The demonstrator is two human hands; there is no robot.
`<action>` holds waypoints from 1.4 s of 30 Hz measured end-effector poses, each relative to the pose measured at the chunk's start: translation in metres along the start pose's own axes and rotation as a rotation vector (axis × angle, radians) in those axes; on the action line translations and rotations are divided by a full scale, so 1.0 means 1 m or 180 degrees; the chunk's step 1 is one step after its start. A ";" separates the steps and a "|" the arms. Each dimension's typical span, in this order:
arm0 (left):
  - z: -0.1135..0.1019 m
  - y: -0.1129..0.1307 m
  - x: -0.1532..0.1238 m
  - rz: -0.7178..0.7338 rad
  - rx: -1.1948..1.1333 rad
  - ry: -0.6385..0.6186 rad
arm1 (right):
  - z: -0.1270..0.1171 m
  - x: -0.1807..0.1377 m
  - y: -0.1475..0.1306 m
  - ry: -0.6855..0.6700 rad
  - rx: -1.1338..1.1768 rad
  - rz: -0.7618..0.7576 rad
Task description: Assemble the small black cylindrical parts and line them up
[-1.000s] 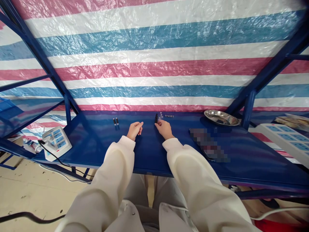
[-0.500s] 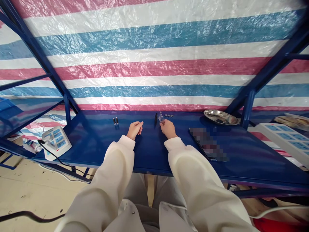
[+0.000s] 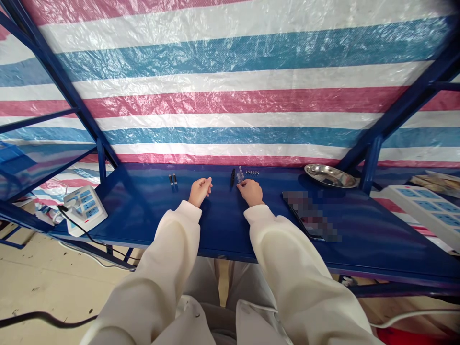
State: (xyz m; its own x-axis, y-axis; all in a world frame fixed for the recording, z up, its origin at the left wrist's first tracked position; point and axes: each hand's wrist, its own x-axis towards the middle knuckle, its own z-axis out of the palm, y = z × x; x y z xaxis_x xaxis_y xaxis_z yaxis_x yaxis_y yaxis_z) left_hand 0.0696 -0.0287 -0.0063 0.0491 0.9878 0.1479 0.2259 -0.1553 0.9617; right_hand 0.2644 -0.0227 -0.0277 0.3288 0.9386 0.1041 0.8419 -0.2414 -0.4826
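Observation:
My left hand hovers over the blue table, its fingers curled and the thumb against the forefinger; whether anything small is inside cannot be made out. My right hand is closed in a pinch at the near end of a small group of clear, purplish plastic pieces. What its fingertips grip, if anything, is too small to name. Just left of these pieces lies a row of small black parts. Behind the right hand is a row of small shiny metal parts. Two short black cylinders with pale tips lie left of my left hand.
The blue table has a shallow metal dish at the back right and a phone, partly blurred, before it. Power strips stand left and right. A striped plastic sheet hangs behind, between blue frame posts.
The view has shifted very slightly. My right fingertips have moved a little at the near end of the clear pieces; my left hand stays almost in place.

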 end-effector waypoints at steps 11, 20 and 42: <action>-0.030 0.004 0.005 0.0215 0.2485 0.2452 | -0.024 -0.021 -0.016 -0.0039 -0.0257 0.0056; -0.050 -0.014 0.019 -0.0259 0.2639 0.2635 | -0.025 -0.028 -0.023 0.0253 -0.0109 -0.0340; -0.052 -0.013 0.018 -0.0203 0.2680 0.2558 | -0.023 -0.029 -0.023 0.0461 -0.0001 -0.0508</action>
State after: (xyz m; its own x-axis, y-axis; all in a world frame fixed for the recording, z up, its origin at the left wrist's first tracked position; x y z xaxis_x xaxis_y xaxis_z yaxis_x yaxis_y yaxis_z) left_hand 0.0174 -0.0084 -0.0039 -0.5481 0.6717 0.4984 0.7949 0.2329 0.5602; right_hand 0.2450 -0.0497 0.0002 0.2494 0.9198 0.3030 0.8883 -0.0927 -0.4497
